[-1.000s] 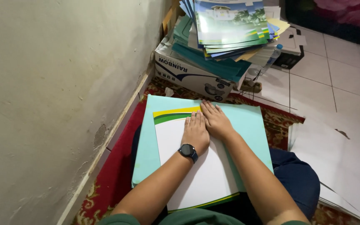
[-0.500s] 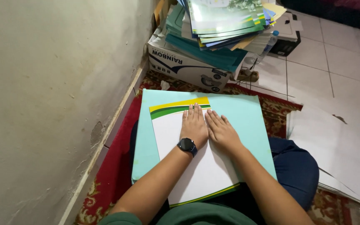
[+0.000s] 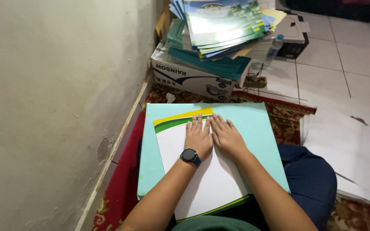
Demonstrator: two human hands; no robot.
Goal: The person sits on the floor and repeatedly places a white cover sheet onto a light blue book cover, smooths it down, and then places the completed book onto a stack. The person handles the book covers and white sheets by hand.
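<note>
Left hand (image 3: 198, 137), right hand (image 3: 227, 137) — flat, palms down, side by side.

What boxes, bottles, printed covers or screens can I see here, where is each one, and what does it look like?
Cardboard box: by the wall, ahead of the hands; white, blue printing.
Printed covers: stacked askew on the box; glossy green, blue, yellow.
Plastic bottle: right of the stack; clear, blue cap.
Black box: behind the bottle, on tiles.
Wristwatch: left wrist; round dark face.

Cardboard box (image 3: 193, 77) under stacked booklets (image 3: 223, 25).
</note>
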